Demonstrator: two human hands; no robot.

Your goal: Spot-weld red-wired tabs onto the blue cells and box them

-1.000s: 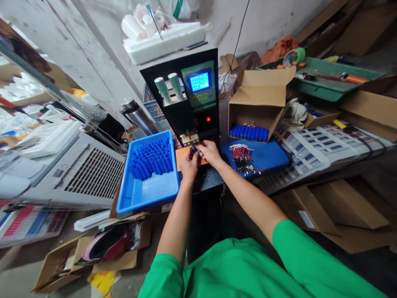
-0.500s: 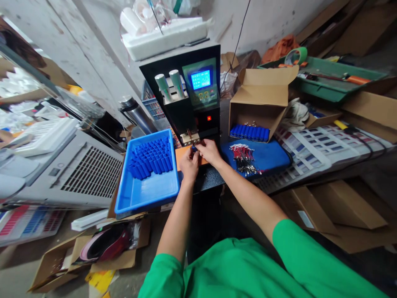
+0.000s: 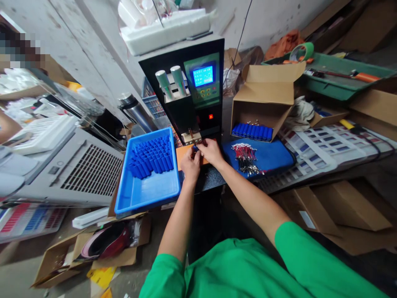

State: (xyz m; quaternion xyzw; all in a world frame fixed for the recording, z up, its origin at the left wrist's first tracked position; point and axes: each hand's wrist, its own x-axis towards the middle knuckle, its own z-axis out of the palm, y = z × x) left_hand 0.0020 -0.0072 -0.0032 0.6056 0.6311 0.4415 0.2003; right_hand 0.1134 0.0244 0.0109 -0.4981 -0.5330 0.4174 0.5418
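My left hand and my right hand meet over an orange block at the foot of a black machine with a lit screen. Between the fingertips, a small blue cylinder shows just under the machine's metal pins; both hands are closed on it. Left of them, a blue tray holds rows of blue cylinders. To the right, a bundle of red and black wires lies on a blue mat.
An open cardboard box with blue cylinders stands behind the mat. A metal flask is behind the tray. White foam rests on the machine. A green tray with tools sits at back right. Part of another person's arm shows at far left.
The view has shifted slightly. Both hands stay at the foot of the machine in nearly the same pose. Part of another person's arm has appeared at the left edge.
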